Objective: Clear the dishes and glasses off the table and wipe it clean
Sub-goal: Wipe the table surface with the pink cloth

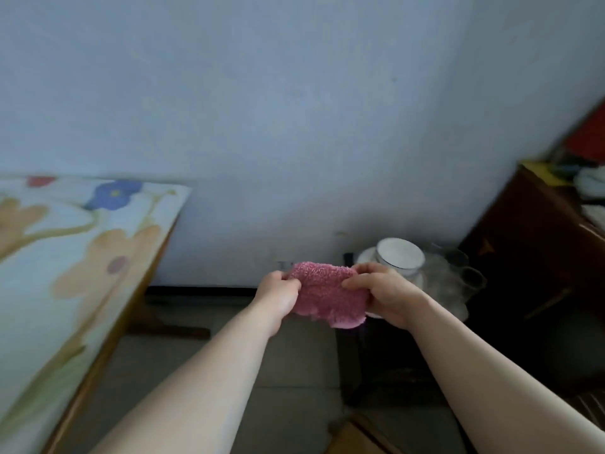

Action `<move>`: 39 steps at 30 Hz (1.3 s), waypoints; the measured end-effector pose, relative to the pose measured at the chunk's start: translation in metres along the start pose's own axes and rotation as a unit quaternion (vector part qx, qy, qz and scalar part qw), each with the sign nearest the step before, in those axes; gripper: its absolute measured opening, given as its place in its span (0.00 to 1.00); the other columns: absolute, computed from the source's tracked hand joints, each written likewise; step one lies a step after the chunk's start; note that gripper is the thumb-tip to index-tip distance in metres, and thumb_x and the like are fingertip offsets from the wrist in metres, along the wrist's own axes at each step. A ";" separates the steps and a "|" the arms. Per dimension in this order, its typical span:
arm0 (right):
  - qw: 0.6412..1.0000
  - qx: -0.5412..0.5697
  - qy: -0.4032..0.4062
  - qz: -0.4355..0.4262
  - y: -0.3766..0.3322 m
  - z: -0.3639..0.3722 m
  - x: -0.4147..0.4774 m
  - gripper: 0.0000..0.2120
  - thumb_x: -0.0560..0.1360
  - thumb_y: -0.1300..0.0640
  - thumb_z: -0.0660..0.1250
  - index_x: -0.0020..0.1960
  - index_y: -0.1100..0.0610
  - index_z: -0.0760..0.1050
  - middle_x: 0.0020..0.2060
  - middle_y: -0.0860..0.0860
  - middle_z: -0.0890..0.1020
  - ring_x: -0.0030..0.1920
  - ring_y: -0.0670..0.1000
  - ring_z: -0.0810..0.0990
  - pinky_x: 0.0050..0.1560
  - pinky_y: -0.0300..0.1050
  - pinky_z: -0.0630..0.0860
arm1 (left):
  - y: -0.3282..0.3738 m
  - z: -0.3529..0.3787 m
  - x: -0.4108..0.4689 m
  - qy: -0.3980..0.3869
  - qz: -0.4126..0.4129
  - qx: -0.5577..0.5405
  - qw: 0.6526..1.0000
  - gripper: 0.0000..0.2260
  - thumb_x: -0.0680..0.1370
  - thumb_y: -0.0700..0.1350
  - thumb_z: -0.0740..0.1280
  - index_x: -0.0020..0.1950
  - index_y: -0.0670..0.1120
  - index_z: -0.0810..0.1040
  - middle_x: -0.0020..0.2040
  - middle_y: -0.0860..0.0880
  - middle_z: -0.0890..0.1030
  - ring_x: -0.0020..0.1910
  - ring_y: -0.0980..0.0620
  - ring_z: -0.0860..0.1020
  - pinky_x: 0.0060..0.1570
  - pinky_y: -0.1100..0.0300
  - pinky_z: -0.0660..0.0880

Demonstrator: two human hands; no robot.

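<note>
Both bare forearms reached forward from the bottom of the view, and the two hands met at a fluffy pink terry cloth [327, 294] held up in the air, well clear of the table. The left hand [278, 294] had its fingers curled tight on the cloth's left edge. The right hand [386, 290] clamped the right edge, thumb across the front and fingers tucked behind. The cloth sagged between them, its lower edge hanging loose.

The wooden table with a flower-printed cover [65, 257] stood to the left. Behind the right hand, by the pale wall, a white bowl with a dark rim line [399, 257] sat on a white plate [365, 257], with blurred clear glass mugs [471, 280] just beside it.
</note>
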State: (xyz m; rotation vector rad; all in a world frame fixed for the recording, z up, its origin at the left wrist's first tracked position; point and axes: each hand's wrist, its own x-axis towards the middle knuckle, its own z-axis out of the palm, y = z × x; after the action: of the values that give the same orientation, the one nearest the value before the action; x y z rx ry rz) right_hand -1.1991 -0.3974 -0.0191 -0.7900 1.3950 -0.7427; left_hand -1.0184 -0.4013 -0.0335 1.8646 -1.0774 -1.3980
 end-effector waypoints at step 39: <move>0.729 -0.659 0.016 -0.185 0.039 0.456 0.174 0.30 0.80 0.37 0.46 0.77 0.40 0.39 0.77 0.50 0.37 0.77 0.52 0.33 0.75 0.55 0.33 | -0.167 -0.420 0.155 0.107 0.057 0.441 0.889 0.28 0.82 0.52 0.52 0.79 0.45 0.45 0.79 0.42 0.44 0.78 0.43 0.45 0.74 0.50 0.50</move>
State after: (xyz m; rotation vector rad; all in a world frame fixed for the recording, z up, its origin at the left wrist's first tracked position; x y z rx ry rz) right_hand -0.7363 -0.5023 -0.1401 -2.2157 1.7241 0.1211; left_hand -0.5527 -0.4594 -0.1234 2.4157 -1.8569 -0.6113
